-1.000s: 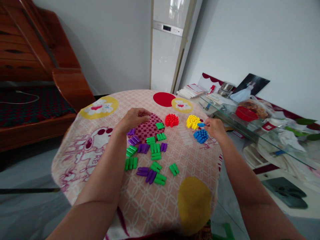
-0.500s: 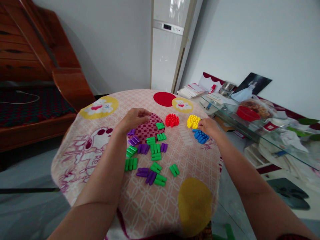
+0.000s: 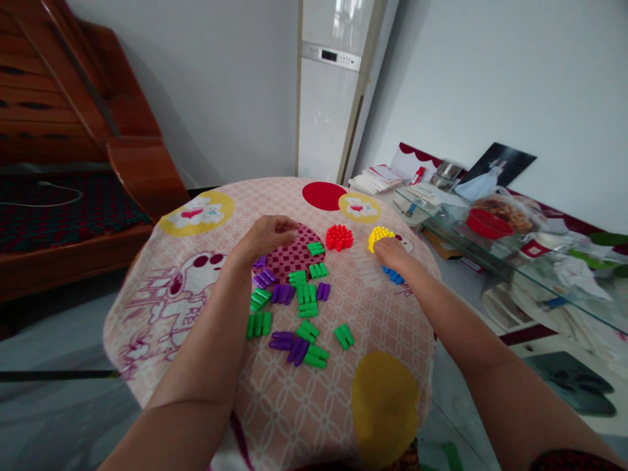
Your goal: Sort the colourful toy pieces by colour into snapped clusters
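Note:
My left hand hovers over the far left part of the pieces, its fingers loosely bent, thumb apart, holding nothing I can see. My right hand is closed at the near edge of a cluster of yellow plastic pieces; its fingertips and anything in them are hidden. Partly covered by that hand is a cluster of blue pieces. A cluster of red pieces stands left of the yellow one. Several green pieces and purple pieces, shaped like short joined tubes, lie scattered nearer me.
A patterned cloth covers the round table. To the right, a glass shelf carries papers, a red bowl and a bag. A wooden bench stands at left, a tall white cabinet-like appliance behind.
My right hand has moved a little left and nearer to me, from the yellow cluster's right side to its near edge, covering more of the blue cluster. My left hand is nearly still.

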`<state>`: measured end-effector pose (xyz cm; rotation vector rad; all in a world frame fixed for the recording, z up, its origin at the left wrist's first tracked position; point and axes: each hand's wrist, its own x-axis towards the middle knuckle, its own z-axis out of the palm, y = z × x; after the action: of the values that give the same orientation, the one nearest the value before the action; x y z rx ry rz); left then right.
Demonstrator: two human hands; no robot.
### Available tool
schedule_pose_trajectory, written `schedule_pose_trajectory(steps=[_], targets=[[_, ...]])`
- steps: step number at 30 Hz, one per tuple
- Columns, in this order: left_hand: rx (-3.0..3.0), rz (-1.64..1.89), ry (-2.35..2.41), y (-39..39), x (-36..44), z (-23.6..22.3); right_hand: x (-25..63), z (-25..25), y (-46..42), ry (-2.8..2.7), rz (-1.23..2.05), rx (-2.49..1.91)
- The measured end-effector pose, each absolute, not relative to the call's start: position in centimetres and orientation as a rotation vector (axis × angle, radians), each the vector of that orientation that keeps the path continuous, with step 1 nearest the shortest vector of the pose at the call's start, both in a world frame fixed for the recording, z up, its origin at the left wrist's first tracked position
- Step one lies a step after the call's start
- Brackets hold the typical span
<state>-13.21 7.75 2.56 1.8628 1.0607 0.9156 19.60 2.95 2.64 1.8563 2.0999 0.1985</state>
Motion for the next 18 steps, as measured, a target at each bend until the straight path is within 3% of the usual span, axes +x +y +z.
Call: schedule_pose_trajectory(steps=[8, 18], targets=[[1.859, 0.929, 1.042, 7.8, -13.1, 2.5, 24.2, 4.1, 3.7, 2.237, 0.16, 1.911], [1.889, 0.92, 1.061, 8.2, -13.1, 2.0, 29.0, 2.0, 4.3, 2.769, -0.064, 2.0]])
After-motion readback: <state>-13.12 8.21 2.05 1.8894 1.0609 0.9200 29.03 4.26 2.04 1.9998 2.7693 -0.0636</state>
